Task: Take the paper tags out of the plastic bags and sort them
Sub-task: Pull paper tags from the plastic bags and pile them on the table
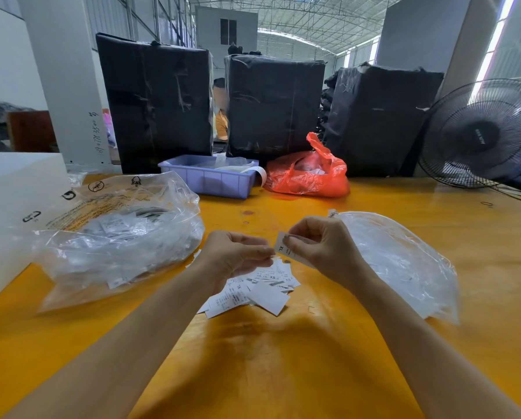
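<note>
paper tag (281,247) marked "xl" is pinched between thumb and fingers of the right hand (319,244), held just above the orange table (283,358). the left hand (238,252) is curled beside it, fingertips at the tag's edge; whether it grips the tag cannot be told. below the hands lies a loose pile of tags (253,290), small white rectangles, some reading "xl" and "xs". a bulging clear plastic bag (117,234) of tags, printed with warning symbols, sits at left; a flatter clear bag (404,261) lies at right. behind stand a lilac plastic tray (208,176), a crumpled red bag (309,170), black wrapped bundles (274,107) and a black fan (483,134).
</note>
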Demonstrator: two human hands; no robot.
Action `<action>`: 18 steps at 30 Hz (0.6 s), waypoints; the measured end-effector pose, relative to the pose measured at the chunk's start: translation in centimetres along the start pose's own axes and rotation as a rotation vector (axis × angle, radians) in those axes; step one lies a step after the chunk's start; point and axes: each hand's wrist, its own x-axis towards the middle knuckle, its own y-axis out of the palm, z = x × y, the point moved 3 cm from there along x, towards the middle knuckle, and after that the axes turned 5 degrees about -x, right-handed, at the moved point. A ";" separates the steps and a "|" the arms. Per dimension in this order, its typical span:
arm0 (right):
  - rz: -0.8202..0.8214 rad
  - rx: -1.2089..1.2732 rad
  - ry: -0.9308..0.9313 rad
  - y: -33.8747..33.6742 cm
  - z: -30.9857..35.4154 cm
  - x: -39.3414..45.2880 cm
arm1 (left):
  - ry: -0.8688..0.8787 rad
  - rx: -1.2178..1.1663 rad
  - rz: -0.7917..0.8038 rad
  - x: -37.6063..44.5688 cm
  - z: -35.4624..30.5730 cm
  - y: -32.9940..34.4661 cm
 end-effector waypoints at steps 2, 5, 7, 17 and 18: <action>0.016 0.025 0.024 0.0 -0.1 0.0 | 0.006 0.009 -0.002 0.0 0.0 0.0; 0.042 0.060 0.057 0.1 -0.3 0.0 | 0.015 0.023 0.002 -0.1 0.0 0.0; 0.049 0.080 0.077 0.1 -0.5 0.0 | 0.018 0.029 0.001 -0.1 0.0 -0.1; 0.069 0.147 0.109 0.2 -0.8 -0.1 | 0.026 0.068 0.007 -0.2 0.0 -0.1; 0.051 0.176 0.112 0.0 -0.8 -0.1 | 0.027 0.064 0.010 -0.2 0.0 -0.1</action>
